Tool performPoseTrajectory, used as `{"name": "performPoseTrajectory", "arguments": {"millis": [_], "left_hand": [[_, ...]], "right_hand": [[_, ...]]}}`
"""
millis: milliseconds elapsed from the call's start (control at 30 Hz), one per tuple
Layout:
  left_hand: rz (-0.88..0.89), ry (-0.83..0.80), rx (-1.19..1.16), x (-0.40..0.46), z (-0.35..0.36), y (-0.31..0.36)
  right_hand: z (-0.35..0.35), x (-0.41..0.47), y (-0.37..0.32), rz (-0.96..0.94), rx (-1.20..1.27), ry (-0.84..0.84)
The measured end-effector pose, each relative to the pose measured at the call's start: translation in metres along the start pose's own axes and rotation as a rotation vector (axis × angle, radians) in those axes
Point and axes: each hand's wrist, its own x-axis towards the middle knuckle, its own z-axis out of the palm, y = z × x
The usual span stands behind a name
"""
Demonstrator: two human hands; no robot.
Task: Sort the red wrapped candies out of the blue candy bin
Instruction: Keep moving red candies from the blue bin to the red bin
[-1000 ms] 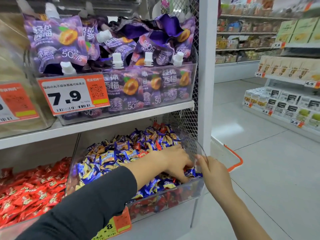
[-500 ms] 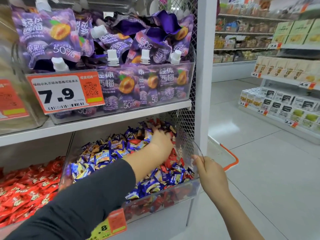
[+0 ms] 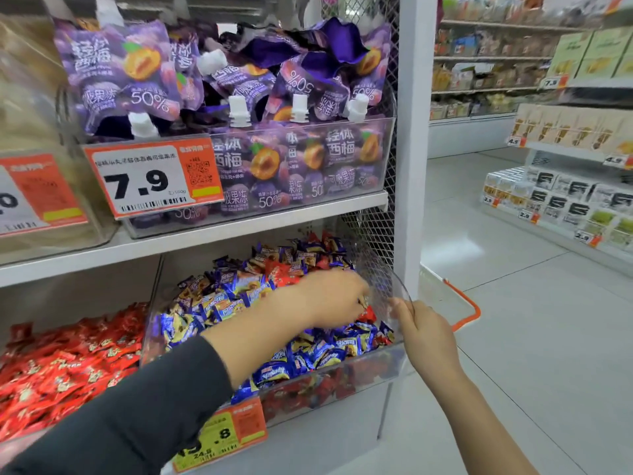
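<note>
On the lower shelf, at its right end, sits the clear blue candy bin [image 3: 394, 358], heaped with blue wrapped candies [image 3: 308, 358]. Red wrapped candies [image 3: 367, 313] lie mixed among them: one shows just beside your left fingertips, more sit at the back of the heap, and others show through the bin's front wall at the bottom.

Your left hand [image 3: 334, 298], its arm in a dark sleeve [image 3: 137, 406], reaches across the bin from the left and hovers over the heap near the right wall. Its fingers curl downward toward the candies with something small at the tips; motion blur hides whether this grip actually has a candy, so I cannot tell.

Your right hand [image 3: 424, 334] is at the bin's front right corner, with its fingers curled over the rounded top edge of the clear side wall, a closed grip on the bin.

To the left, a neighbouring bin [image 3: 68, 365] on the same shelf is full of red candies only. An orange and yellow price tag [image 3: 222, 437] hangs on the blue bin's front. On the shelf above, a clear tub holds purple spouted pouches [image 3: 294, 166], with a 7.9 price label [image 3: 150, 178] on its front. An orange basket handle [image 3: 466, 306] shows behind the white upright [image 3: 411, 132].
</note>
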Motion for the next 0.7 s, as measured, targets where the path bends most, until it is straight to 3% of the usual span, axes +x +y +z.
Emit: {"name": "performPoseTrajectory", "arguments": {"millis": [67,267,467,600,700], "left_hand": [[0.105,-0.167,-0.040,0.020,0.012,0.018],[0.141,-0.394,0.378,0.060,0.044,0.014],[-0.049,-0.445,0.843,0.077,0.058,0.018],[-0.329,-0.353,0.779,0.080,0.052,0.017],[-0.418,-0.263,0.681,0.073,0.039,-0.002]], "right_hand": [[0.001,0.001,0.002,0.015,0.004,-0.005],[0.003,0.003,0.007,0.023,0.021,-0.001],[0.000,0.002,0.007,-0.007,0.025,-0.015],[0.000,0.001,0.007,-0.023,0.014,-0.016],[0.001,0.002,0.008,-0.026,-0.011,-0.017]]}}
